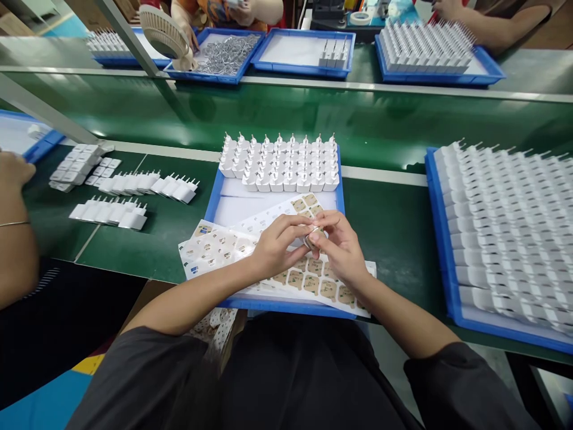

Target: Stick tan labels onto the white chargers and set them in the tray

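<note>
My left hand [280,242] and my right hand [340,248] meet over the blue tray [213,200] in front of me. Their fingers pinch a small white piece with a brown face [312,239], mostly covered by the fingertips. Beneath the hands, sticker sheets [215,248] overlap at an angle; brown rounded-square stickers [312,282] show on the right part. At the tray's far end, white plug adapters [277,164] stand in rows with their pins up.
A large blue tray [441,239] of white adapters stands at the right. Loose white plugs [111,212] lie at the left, near another person's arm [15,239]. Across the green divider are blue trays [304,68], a fan [165,33] and people's hands.
</note>
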Demonstrator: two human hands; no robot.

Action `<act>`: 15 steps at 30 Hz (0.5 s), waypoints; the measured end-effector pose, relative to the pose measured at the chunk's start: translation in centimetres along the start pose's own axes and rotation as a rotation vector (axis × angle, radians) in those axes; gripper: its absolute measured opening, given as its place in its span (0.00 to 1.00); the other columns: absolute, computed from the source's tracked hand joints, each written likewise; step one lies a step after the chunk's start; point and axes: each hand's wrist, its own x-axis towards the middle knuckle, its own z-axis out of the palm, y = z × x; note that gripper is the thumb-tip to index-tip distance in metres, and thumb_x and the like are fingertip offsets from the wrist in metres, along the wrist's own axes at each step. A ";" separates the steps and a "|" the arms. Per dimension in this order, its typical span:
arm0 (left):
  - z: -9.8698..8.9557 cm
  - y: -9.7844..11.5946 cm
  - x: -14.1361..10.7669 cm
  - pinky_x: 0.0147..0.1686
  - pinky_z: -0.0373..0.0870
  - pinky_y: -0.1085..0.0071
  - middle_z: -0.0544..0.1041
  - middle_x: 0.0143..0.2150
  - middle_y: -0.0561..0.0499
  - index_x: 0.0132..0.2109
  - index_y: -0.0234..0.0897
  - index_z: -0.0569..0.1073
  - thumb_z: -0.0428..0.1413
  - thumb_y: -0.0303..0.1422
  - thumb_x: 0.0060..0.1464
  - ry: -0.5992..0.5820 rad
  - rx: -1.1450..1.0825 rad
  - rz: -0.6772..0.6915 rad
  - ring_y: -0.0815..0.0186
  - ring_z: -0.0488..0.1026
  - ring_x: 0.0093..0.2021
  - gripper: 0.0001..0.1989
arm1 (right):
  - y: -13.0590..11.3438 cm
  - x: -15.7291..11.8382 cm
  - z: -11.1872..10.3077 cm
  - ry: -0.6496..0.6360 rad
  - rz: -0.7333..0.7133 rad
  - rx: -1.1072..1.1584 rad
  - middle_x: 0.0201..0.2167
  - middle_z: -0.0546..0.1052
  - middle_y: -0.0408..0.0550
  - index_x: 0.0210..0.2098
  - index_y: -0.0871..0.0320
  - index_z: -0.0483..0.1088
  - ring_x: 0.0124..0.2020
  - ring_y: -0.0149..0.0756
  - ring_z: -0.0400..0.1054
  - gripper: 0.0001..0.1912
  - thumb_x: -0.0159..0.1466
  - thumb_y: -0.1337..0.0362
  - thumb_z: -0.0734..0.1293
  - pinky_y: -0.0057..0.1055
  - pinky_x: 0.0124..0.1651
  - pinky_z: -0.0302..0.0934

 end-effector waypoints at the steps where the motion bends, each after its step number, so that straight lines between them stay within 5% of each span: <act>1: 0.0 0.0 0.0 0.38 0.77 0.66 0.76 0.48 0.42 0.50 0.39 0.68 0.59 0.27 0.56 0.006 0.004 0.005 0.62 0.76 0.47 0.16 | 0.0 0.0 0.0 0.001 0.014 0.037 0.43 0.64 0.45 0.39 0.51 0.69 0.33 0.31 0.64 0.08 0.61 0.59 0.71 0.23 0.20 0.67; 15: 0.1 -0.7 -0.5 0.36 0.74 0.72 0.77 0.48 0.46 0.53 0.43 0.68 0.62 0.25 0.52 0.094 0.163 0.162 0.67 0.74 0.40 0.22 | -0.6 -0.3 0.5 0.008 0.051 0.163 0.45 0.67 0.46 0.38 0.51 0.72 0.33 0.31 0.67 0.04 0.63 0.62 0.66 0.29 0.27 0.69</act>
